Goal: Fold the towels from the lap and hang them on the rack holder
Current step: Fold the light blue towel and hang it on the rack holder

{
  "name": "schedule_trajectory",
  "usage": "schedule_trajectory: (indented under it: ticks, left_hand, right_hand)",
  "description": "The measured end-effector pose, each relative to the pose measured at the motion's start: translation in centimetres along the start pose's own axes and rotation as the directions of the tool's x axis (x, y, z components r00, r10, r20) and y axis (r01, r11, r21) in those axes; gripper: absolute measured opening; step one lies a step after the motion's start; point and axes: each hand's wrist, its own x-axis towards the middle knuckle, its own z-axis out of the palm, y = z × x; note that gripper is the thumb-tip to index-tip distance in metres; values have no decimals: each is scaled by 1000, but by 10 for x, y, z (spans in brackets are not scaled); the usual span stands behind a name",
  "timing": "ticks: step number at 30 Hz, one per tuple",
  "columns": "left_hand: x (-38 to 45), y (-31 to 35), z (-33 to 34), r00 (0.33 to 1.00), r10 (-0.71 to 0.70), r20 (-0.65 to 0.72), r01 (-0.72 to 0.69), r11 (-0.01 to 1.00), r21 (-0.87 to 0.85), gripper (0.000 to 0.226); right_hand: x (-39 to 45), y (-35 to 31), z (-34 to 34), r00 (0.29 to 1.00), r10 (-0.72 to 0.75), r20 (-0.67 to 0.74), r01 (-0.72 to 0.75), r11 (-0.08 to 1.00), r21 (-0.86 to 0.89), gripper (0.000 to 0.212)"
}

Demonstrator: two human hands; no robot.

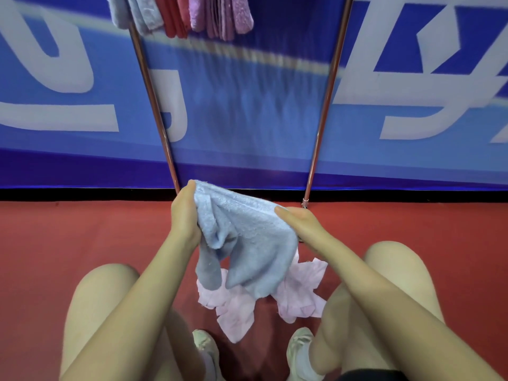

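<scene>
Left hand (184, 213), right hand (298, 220) grip blue towel (247, 237) top edge; towel hangs lengthwise downward.

Both forearms reach fwd from bottom of view, bare, converging toward centre between the knees. L hand (184, 213) up at approx. chest-front level, fingers curled, gripping the blue towel (247, 237) at its upper left corner, thumb side toward camera. R hand (298, 220) level w/ it, just to the right, thumb lying along top, fingers tucked under, pinching the towel's right edge. Hands near each other, not touching. Knees apart, bare; feet in pale shoes below.
</scene>
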Motion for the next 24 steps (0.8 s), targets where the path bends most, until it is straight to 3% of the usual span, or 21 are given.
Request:
schedule_trajectory:
  ticks: [3,9,11,14,17,21,24]
  left_hand:
    - [6,2,-3,999,24,-33,-24,1000,3,29]
    - [22,2,-17,975,19,-222,-12,999,32,27]
    - [27,4,-22,966,10,-258,0,999,36,30]
    - [28,3,-27,961,10,-277,9,998,68,26]
    - [28,3,-27,966,10,-257,29,989,147,22]
    - [30,-2,-21,972,-2,-236,72,954,290,17]
    - [28,-16,-18,983,94,-159,-25,920,391,7]
  right_hand:
    - [3,8,2,1000,-17,20,21,973,-229,34]
    - [-3,15,2,971,70,228,39,896,-442,42]
    - [-2,19,0,970,119,212,-6,882,-470,44]
    - [1,22,-5,972,219,80,-143,831,-537,49]
    - [4,20,-4,973,233,-5,-210,869,-449,37]
    - [7,10,2,982,162,-101,-170,983,-70,32]
    - [7,7,7,981,112,-161,-112,994,12,35]
